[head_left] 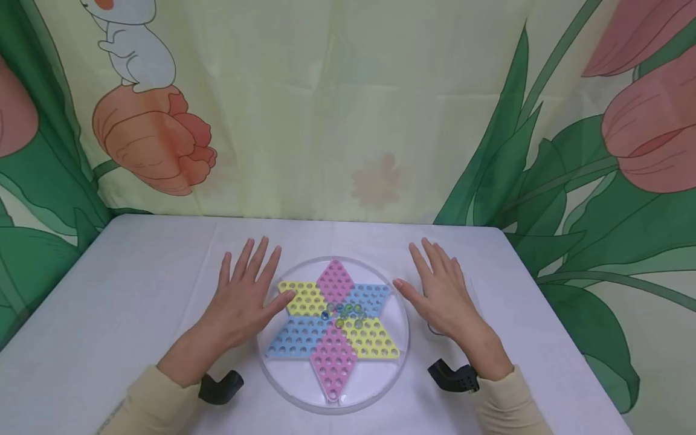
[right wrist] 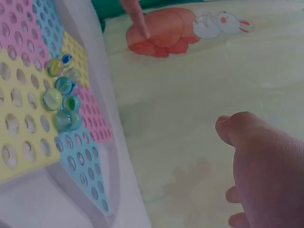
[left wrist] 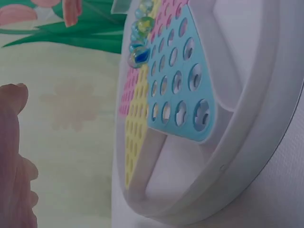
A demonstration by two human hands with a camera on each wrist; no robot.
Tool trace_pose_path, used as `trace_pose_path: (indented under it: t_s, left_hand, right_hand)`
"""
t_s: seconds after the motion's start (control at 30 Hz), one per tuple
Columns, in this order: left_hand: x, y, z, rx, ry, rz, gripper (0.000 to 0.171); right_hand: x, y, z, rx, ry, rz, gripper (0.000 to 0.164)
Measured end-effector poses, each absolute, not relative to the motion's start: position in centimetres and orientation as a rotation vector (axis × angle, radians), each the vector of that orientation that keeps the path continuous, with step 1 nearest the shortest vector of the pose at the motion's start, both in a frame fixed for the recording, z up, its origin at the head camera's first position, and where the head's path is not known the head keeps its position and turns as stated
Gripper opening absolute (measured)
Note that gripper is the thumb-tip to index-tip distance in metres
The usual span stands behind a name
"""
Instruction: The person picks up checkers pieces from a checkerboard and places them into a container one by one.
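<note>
A round clear Chinese checkers board (head_left: 372, 388) holds a star of pink, yellow and blue sections dotted with holes. Several glass marbles (head_left: 349, 308) cluster around the star's centre; the left wrist view shows a blue-swirled marble (left wrist: 138, 55) at the edge of that cluster. My left hand (head_left: 241, 302) is spread palm down at the board's left side, its thumb tip overlapping the yellow section (head_left: 302, 297) in the head view. On the other side my right hand (head_left: 443, 296) is held with fingers extended, the thumb near the rim by the blue section (head_left: 370, 298). Neither hand holds anything.
The board stands on a table with a white cloth (head_left: 125, 314). Behind the table hangs a pale backdrop (head_left: 326, 121) printed with tulips, leaves and a rabbit. Black wrist-worn devices (head_left: 222, 388) sit at both cuffs.
</note>
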State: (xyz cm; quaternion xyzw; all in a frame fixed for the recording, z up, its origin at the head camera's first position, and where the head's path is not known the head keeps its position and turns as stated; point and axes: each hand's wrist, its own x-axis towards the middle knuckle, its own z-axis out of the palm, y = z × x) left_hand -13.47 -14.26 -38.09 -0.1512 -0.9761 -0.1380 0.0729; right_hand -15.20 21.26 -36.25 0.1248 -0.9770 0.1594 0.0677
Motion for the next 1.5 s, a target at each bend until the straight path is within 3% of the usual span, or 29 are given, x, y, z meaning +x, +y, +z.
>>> trace_pose_path:
  t_s: [0.3,0.63,1.1,1.5]
  left_hand:
    - [-13.6,-13.4,-40.2,-0.517,-2.916,-0.546,0.083]
    - [-12.4,-12.1,-43.9,-0.52,-2.93,-0.847,0.08]
    - [-11.2,-13.2,-45.5,-0.465,-2.93,-0.795,0.075]
    - [-11.6,-12.8,-45.3,-0.467,-2.921,-0.699,0.073]
  right_hand:
    - [-15.2,19.6,-37.2,0.422,-2.835,0.781,0.068]
    - [-15.2,17.1,-40.1,0.618,-2.613,1.034,0.021]
    - [-15.1,15.0,-42.0,0.677,-2.753,1.055,0.012]
    - [-14.8,14.7,-41.5,0.721,-2.779,1.045,0.012]
